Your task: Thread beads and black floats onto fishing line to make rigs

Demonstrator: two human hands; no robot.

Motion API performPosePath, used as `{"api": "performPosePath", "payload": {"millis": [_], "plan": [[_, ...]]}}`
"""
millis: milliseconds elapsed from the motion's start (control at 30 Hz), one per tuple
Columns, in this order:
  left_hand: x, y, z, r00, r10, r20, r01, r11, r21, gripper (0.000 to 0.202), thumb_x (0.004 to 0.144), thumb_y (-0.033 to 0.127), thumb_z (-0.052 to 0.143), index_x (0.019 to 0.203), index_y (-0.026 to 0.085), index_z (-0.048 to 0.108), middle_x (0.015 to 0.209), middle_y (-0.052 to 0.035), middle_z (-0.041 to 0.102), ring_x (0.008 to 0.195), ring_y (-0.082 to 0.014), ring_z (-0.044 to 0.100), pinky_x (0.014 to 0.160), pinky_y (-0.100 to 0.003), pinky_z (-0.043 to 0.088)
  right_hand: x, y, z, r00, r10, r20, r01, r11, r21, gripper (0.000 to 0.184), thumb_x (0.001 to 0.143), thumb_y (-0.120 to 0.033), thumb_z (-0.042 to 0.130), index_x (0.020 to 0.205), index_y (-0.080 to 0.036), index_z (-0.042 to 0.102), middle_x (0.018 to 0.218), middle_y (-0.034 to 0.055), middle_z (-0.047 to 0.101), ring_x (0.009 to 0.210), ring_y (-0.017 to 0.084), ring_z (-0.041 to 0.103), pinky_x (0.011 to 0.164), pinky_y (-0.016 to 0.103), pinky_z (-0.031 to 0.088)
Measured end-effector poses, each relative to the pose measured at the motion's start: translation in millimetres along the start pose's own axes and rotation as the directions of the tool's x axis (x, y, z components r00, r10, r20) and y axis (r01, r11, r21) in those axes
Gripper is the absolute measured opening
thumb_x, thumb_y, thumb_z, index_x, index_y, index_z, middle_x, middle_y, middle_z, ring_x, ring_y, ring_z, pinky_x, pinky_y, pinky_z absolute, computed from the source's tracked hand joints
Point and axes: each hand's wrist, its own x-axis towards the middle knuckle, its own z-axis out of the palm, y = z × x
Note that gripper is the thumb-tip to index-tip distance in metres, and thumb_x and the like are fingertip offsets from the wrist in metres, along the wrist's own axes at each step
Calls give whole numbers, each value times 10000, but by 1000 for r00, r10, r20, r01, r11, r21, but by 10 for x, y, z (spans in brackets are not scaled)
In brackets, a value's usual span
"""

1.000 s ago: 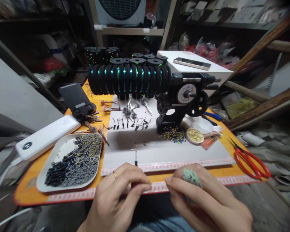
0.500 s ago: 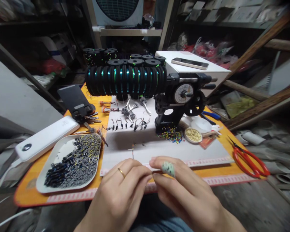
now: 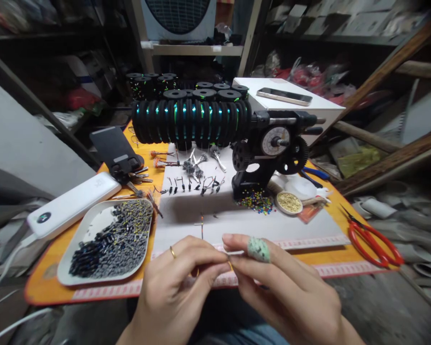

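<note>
My left hand (image 3: pixel 185 275), a gold ring on one finger, pinches with thumb and forefinger at the front edge of the white board (image 3: pixel 187 225). Its fingertips meet those of my right hand (image 3: pixel 283 275), which has a green patterned wrap (image 3: pixel 258 249) round one finger. A thin pale strip (image 3: pixel 236 252) shows between the right fingers, and a tiny yellow bit sits just below it. Most of what the fingertips pinch is hidden. Just beyond my hands, a small thin piece with orange and dark bands (image 3: pixel 202 227) lies on the board.
A white tray (image 3: pixel 60 268) of small dark and grey parts stands left, beside a white power bank (image 3: pixel 73 206). Behind is a black geared winding device (image 3: pixel 262 143) with stacked rings. Loose coloured beads (image 3: pixel 256 201), a dish of gold beads (image 3: pixel 289 203) and red-handled scissors (image 3: pixel 371 244) lie right.
My fingertips have shifted slightly, and the pale strip and yellow bit now show between them. The whole view has slid a little to the right.
</note>
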Motion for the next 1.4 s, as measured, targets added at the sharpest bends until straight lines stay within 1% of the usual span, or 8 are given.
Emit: {"api": "performPosePath", "payload": {"millis": [300, 467, 667, 800, 933, 1100, 1267, 1400], "plan": [[24, 7, 1, 1000, -12, -18, 11, 999, -50, 176, 810, -13, 723, 864, 148, 764, 774, -26, 766, 720, -112, 728, 693, -139, 567, 54, -44, 21, 990, 130, -51, -121, 980, 158, 269, 879, 26, 600, 1086, -130, 670, 989, 68, 729, 891, 99, 725, 864, 121, 581], [21, 42, -4, 991, -131, -8, 128, 980, -155, 183, 805, 5, 734, 823, 184, 770, 751, -8, 766, 698, -125, 719, 652, -167, 570, -27, -54, 59, 989, 103, -105, -99, 994, 43, 297, 908, 2, 581, 1128, -168, 686, 988, 62, 772, 862, 135, 759, 829, 169, 625], [-12, 49, -41, 972, -230, 37, 233, 955, -185, 169, 835, 47, 714, 825, 206, 770, 756, -5, 758, 694, -128, 706, 638, -181, 559, -104, -64, 23, 998, 60, 18, -57, 991, -117, 348, 949, -2, 522, 1225, -154, 671, 1076, 95, 778, 976, 177, 759, 880, 227, 629], [-22, 39, -57, 967, -240, 91, 253, 949, -189, 151, 850, 75, 706, 850, 220, 747, 772, -2, 729, 703, -129, 682, 661, -198, 553, -28, -66, 38, 997, 73, -38, -73, 997, 23, 339, 933, 12, 540, 1201, -150, 673, 1044, 76, 786, 948, 144, 755, 890, 187, 604], [-16, 30, -44, 939, -326, 106, 343, 894, -289, 174, 825, 67, 704, 798, 238, 715, 759, 24, 688, 688, -110, 639, 624, -167, 526, 44, -67, 42, 974, 225, -16, -212, 940, 266, 361, 915, 7, 553, 1222, -152, 660, 985, 46, 762, 860, 114, 736, 779, 165, 596], [-7, -2, 4, 898, -429, 102, 427, 789, -442, 166, 843, 80, 682, 785, 231, 721, 748, 32, 673, 694, -91, 633, 648, -139, 523, 144, -105, 93, 933, 360, -5, -341, 886, 315, 184, 897, -71, 592, 1033, -163, 676, 867, 31, 678, 762, 120, 682, 675, 201, 582], [-20, 1, -9, 890, -438, 130, 449, 787, -423, 150, 877, 105, 661, 812, 237, 689, 773, 36, 655, 712, -93, 621, 648, -145, 515, 163, -102, 137, 974, 161, -161, -159, 987, 26, 164, 849, -27, 627, 903, -165, 699, 843, 62, 659, 757, 154, 672, 634, 253, 603], [0, 19, -58, 871, -441, 217, 491, 799, -346, 127, 882, 114, 642, 812, 219, 659, 761, 24, 645, 684, -104, 602, 623, -169, 507, 125, -34, 55, 984, -177, -38, 165, 963, -214, 144, 880, -42, 644, 878, -166, 717, 938, 88, 775, 983, 220, 698, 768, 304, 644]]}}
